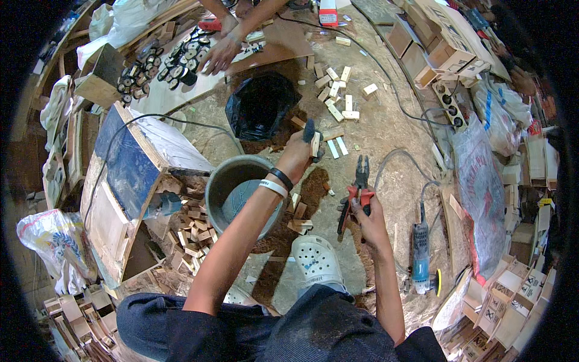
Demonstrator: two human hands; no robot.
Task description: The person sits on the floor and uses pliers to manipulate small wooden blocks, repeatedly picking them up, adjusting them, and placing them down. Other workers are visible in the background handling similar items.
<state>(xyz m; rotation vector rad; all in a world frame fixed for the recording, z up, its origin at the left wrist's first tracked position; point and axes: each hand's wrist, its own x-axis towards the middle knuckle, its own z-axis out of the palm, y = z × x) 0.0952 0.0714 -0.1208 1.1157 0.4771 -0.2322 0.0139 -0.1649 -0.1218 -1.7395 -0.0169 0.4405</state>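
Note:
My left hand [295, 153] reaches past a grey bucket [214, 202] and is closed around a small pale wooden block [315, 145]. Dark coverings show on some of its fingertips. Lower and to the right, my right hand [373, 222] grips a pair of pliers [362, 173] by the red and black handles. The plier jaws point away from me, apart from the block. Just beyond the left hand, a few small wooden pieces and two pale strips [338, 148] lie on the floor. More small wooden blocks [333, 110] are scattered farther off.
An open black plastic bag [235, 117] stands behind the bucket. A blue power tool with a round pad [420, 256] lies to the right, its cord on the floor. Block offcuts [194, 238] pile left of the bucket. Another person's hands [222, 55] work beside dark discs [184, 57].

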